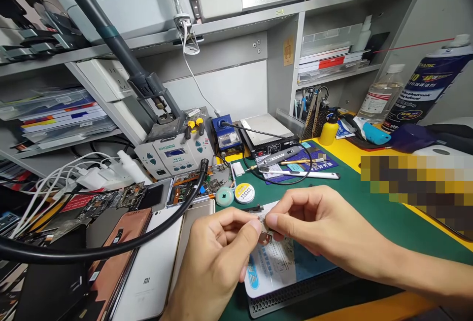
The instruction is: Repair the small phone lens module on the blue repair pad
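Observation:
My left hand (218, 257) pinches a small silvery metal part (265, 237) between thumb and forefinger. On the other side, the thumb and fingers of my right hand (325, 217) close on the same part. The fingertips hide much of it, so its exact kind does not show. Below the hands lies a white and blue printed mat (277, 267), on top of a dark perforated stand (291, 294). A thin dark tool (253, 208) rests just behind the fingers.
A thick black hose (111, 255) arches over several phones (142, 271) at left. Behind stand a rework station (175, 153), round tins (244, 193), a toothbrush-like brush (306, 174) and a heating plate (269, 131). A yellow bottle (328, 131) and spray can (424, 89) stand at right.

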`<state>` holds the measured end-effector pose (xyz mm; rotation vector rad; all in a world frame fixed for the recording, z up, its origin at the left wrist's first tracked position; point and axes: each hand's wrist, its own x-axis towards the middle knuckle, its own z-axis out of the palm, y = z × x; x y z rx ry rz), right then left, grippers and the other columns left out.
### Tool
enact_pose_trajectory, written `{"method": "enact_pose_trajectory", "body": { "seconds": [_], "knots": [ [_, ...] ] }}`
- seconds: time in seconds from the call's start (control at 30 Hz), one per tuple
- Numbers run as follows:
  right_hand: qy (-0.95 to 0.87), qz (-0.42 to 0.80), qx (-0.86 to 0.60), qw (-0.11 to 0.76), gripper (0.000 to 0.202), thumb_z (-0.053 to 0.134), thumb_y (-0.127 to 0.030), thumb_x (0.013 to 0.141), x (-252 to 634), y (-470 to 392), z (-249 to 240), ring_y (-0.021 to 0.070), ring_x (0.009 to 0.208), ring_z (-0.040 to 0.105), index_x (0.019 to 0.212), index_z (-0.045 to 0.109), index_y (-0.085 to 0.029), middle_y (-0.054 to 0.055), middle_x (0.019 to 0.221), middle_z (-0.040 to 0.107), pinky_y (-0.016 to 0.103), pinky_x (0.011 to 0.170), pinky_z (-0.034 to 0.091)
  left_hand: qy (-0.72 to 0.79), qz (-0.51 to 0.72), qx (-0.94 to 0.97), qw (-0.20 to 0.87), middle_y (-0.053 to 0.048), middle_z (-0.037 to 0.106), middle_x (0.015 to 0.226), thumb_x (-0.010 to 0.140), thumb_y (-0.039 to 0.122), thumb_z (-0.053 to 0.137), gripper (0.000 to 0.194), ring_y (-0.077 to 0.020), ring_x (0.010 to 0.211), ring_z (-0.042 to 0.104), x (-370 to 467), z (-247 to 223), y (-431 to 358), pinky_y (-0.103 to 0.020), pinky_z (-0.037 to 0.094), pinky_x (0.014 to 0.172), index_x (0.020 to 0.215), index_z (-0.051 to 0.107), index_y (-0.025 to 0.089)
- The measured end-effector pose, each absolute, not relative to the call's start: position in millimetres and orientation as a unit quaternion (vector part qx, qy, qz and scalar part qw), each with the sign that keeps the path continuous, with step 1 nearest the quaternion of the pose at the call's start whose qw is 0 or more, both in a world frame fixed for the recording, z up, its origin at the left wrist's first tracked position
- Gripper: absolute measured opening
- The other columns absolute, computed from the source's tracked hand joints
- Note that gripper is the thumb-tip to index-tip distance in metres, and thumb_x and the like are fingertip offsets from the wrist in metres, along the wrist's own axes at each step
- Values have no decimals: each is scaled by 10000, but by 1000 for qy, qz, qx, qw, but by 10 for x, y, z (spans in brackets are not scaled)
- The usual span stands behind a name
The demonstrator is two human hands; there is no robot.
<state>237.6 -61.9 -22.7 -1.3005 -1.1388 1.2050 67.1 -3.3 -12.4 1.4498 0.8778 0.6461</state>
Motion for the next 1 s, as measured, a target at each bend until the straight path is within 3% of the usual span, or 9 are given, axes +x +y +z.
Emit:
{"method": "enact_pose_trajectory", "body": {
  "seconds": [0.17,0.37,1.0],
  "knots": [
    [-482,498,-538,479,199,733,-314,831,2353,-642,-227,88,568,414,762,685,-134,-17,620,554,211,502,319,390,293,625,610,66,397,381,760,364,670,262,-46,391,299,698,-99,-47,-174,218,406,618,605,154],
    [-461,506,-545,484,211,768,-299,786,2342,-654,-198,54,473,344,724,655,-132,-42,554,500,172,414,268,409,265,629,606,71,395,366,754,409,651,268,-41,352,258,694,-78,-50,-186,154,363,666,628,156],
    [-451,528,-540,475,185,738,-274,781,2331,-659,-211,93,460,482,725,607,-156,-19,578,568,190,402,405,396,268,642,600,77,406,399,740,334,656,209,-44,373,316,693,-100,-31,-217,197,420,662,631,141]
  ]
}}
